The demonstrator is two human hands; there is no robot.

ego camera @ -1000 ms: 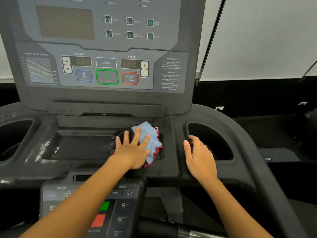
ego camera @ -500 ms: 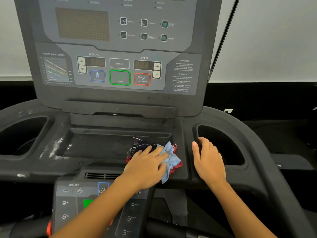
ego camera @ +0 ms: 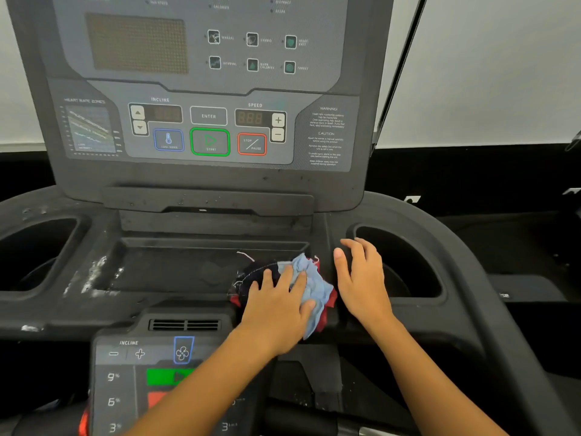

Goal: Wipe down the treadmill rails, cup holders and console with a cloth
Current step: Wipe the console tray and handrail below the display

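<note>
- Console (ego camera: 207, 89) stands upright at the back, facing the person. Specks dot its lower ledge, so it probably still needs wiping.
- Tray (ego camera: 176, 272) lies below it, between the two cup holders. White residue along its left edge suggests that side is not yet done.
- Right cup holder (ego camera: 408, 265) opens just beyond the right hand. Left cup holder (ego camera: 34, 253) sits well apart from both hands.
- Cloth (ego camera: 309, 278), a crumpled patchwork of blue, red and dark, is bunched at the tray's right front corner, likely to form a thick pad.
- Left hand (ego camera: 276, 306) lies palm down on the cloth, with the forearm reaching in over the lower keypad (ego camera: 125, 382). Its fingers are spread and nearly straight, pressing the cloth down.
- Right hand (ego camera: 361, 278) rests just beside the cloth on the ridge before the right cup holder. Its fingers are close together, slightly bent and holding nothing, probably for bracing.
</note>
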